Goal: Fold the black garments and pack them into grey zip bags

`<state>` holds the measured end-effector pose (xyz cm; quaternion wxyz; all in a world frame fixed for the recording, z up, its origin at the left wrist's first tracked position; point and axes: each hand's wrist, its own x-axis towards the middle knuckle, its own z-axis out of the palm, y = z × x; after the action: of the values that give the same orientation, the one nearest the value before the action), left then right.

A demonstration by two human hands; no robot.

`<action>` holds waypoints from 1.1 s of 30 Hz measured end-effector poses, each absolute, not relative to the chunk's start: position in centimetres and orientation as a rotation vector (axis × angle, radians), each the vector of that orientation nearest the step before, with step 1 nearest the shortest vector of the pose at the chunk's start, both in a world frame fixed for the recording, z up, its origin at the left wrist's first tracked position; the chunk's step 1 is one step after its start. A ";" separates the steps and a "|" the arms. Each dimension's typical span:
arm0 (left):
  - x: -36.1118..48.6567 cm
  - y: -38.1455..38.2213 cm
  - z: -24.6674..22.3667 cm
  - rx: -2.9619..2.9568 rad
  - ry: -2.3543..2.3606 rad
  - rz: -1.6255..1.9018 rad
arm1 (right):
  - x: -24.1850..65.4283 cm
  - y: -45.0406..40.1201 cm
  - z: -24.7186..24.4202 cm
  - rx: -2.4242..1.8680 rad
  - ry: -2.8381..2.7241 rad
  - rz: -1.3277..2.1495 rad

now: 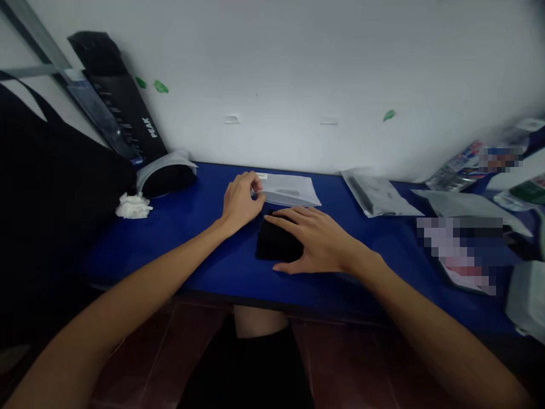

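Observation:
A small black folded item [276,241] lies on the blue tabletop [238,278] in front of me. My right hand [313,238] rests over its right side, fingers spread across the top and thumb along the near edge. Just behind it lies a flat, pale translucent bag [292,190] with a small white label. My left hand [244,199] is at that bag's left end, its thumb and fingers curled together at the edge. Whatever lies between those fingertips is too small to make out.
At the left are crumpled white tissue [133,206], a pouch with black contents [168,179], a tall black PEAK package [123,102] and a large black bag [46,187]. To the right lie another translucent bag [378,194], plastic bottles [457,167] and a white container [528,298].

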<state>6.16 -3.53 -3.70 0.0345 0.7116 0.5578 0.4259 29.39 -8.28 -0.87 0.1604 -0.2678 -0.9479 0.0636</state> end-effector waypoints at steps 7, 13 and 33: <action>5.3 -2.6 -4.6 2.112 1.739 1.283 | 31.0 -8.2 -0.6 -0.857 -2.820 0.066; 5.2 -2.4 -5.1 2.115 1.712 1.255 | 31.0 -7.8 -0.6 -0.926 -2.873 0.021; 6.6 -3.6 -5.7 2.211 1.147 1.179 | 29.7 -6.4 -3.5 -0.606 -2.408 -0.058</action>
<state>6.58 -3.60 -5.74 0.1919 0.7874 0.4086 0.4199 29.75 -6.41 -3.51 0.3232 -0.2308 -0.9175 -0.0220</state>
